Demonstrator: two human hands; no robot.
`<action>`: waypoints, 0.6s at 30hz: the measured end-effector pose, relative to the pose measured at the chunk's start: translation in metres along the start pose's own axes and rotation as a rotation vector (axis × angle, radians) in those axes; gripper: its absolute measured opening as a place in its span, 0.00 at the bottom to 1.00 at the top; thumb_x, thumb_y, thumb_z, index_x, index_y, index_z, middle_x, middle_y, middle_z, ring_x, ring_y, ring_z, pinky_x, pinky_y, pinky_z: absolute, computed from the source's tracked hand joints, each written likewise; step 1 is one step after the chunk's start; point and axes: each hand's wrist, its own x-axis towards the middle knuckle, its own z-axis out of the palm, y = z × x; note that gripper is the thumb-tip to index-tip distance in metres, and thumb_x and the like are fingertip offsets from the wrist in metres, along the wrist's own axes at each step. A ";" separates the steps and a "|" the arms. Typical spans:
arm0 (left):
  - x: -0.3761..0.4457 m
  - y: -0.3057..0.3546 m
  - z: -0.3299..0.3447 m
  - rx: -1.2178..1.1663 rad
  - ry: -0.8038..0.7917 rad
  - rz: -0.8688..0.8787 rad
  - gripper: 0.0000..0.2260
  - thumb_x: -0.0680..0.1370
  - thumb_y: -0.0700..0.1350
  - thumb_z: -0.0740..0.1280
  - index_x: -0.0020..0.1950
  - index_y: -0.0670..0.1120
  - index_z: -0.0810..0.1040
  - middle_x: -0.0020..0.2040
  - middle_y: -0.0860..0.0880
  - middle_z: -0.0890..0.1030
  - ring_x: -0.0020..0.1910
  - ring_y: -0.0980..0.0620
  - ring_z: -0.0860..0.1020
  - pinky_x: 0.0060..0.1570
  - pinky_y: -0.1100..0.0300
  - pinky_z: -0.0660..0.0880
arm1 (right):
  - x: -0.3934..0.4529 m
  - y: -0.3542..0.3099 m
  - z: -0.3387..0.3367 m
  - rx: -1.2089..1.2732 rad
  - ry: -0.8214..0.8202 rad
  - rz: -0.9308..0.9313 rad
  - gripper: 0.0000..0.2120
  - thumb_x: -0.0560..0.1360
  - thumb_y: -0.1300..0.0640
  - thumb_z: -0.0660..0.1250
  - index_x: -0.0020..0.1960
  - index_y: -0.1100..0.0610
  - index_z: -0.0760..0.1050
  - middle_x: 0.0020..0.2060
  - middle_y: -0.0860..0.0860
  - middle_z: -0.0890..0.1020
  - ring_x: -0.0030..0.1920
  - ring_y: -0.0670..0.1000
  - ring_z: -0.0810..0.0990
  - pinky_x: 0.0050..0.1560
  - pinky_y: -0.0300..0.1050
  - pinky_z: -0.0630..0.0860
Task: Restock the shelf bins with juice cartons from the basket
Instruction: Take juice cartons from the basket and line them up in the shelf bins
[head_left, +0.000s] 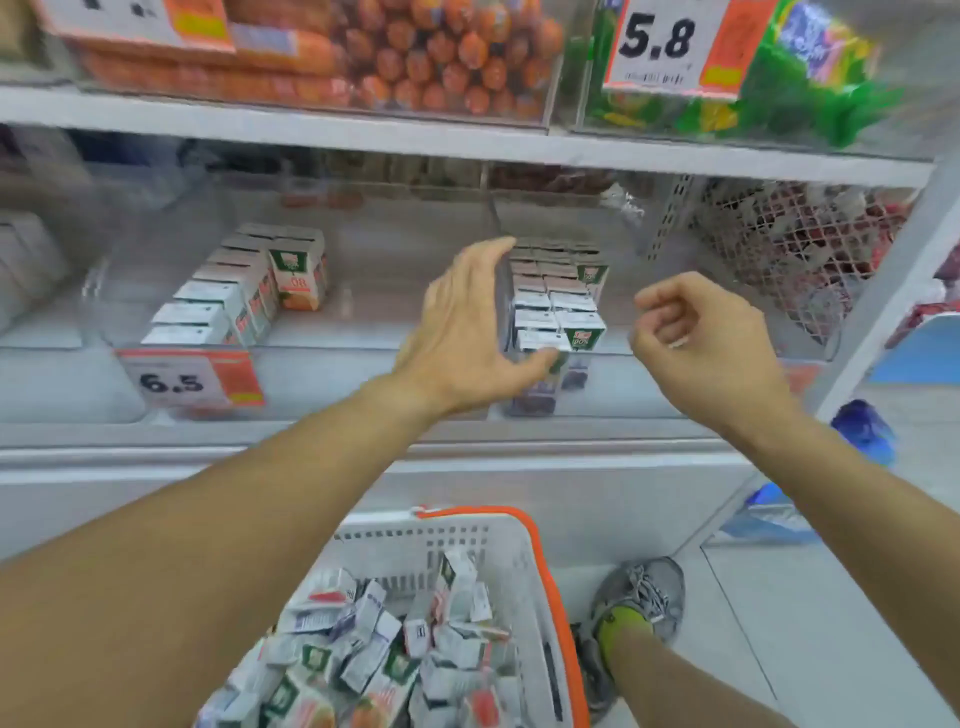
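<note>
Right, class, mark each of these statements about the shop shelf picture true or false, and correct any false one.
1. The left hand is open. True.
2. The right hand holds a carton. False: its fingers are curled and it holds nothing.
3. The basket has an orange rim and holds cartons. True.
4. The price tag under the left row of cartons reads 5.8. False: it reads 6.5.
</note>
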 end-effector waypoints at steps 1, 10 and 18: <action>-0.009 0.003 -0.005 -0.057 0.110 0.044 0.37 0.70 0.54 0.73 0.72 0.39 0.64 0.67 0.43 0.69 0.67 0.45 0.69 0.67 0.47 0.66 | -0.021 -0.009 0.003 0.047 -0.056 0.011 0.07 0.75 0.60 0.66 0.49 0.50 0.78 0.37 0.45 0.80 0.34 0.43 0.78 0.38 0.32 0.73; -0.214 -0.056 0.020 -0.197 -0.481 -0.306 0.15 0.79 0.42 0.65 0.65 0.48 0.70 0.52 0.51 0.76 0.47 0.51 0.77 0.50 0.54 0.75 | -0.146 -0.010 0.119 -0.010 -0.760 0.280 0.02 0.74 0.59 0.70 0.45 0.53 0.79 0.37 0.50 0.82 0.41 0.53 0.84 0.46 0.47 0.81; -0.370 -0.154 0.031 -0.040 -0.721 -0.692 0.21 0.79 0.45 0.68 0.71 0.48 0.69 0.67 0.47 0.71 0.67 0.47 0.69 0.66 0.54 0.67 | -0.253 0.022 0.239 -0.151 -1.282 0.372 0.15 0.73 0.58 0.73 0.58 0.54 0.77 0.57 0.54 0.80 0.56 0.53 0.79 0.61 0.51 0.76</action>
